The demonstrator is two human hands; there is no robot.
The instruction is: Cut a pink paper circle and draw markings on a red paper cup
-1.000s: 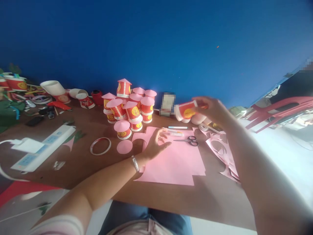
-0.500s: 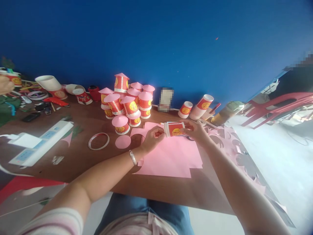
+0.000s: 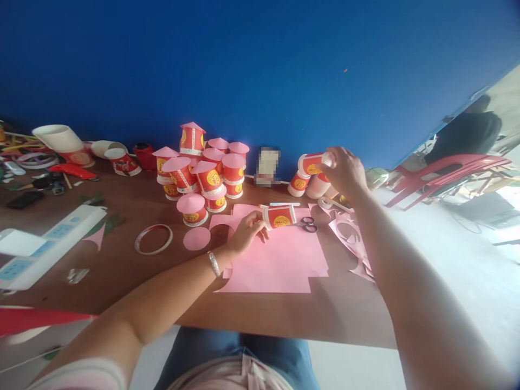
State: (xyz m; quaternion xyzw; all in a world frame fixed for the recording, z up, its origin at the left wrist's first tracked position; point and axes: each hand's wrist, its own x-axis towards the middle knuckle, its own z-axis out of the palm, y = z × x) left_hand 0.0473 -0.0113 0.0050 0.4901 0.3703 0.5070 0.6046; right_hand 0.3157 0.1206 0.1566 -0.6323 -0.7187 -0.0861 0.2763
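My left hand (image 3: 251,232) grips a red paper cup (image 3: 281,217) by its end, tilted on its side over pink paper sheets (image 3: 276,265). At the back right, my right hand (image 3: 346,167) is closed on another red paper cup (image 3: 312,164), held sideways. Right below that one stand a single red cup (image 3: 298,185) and a leaning stack of cups (image 3: 318,187), partly hidden by my hand. Black-handled scissors (image 3: 309,224) lie on the pink sheets, their blades partly behind the left-hand cup.
Several red cups with pink cone tops (image 3: 211,176) are piled left of centre. Nearby lie a pink paper disc (image 3: 197,238), a tape ring (image 3: 153,239) and a power strip (image 3: 57,244). Pink offcuts (image 3: 351,238) lie at right, beyond them a red chair (image 3: 442,170).
My right hand has left the cup in my left hand and moved up and right, now holding a cup by the stack. The scissors have come into clearer view.
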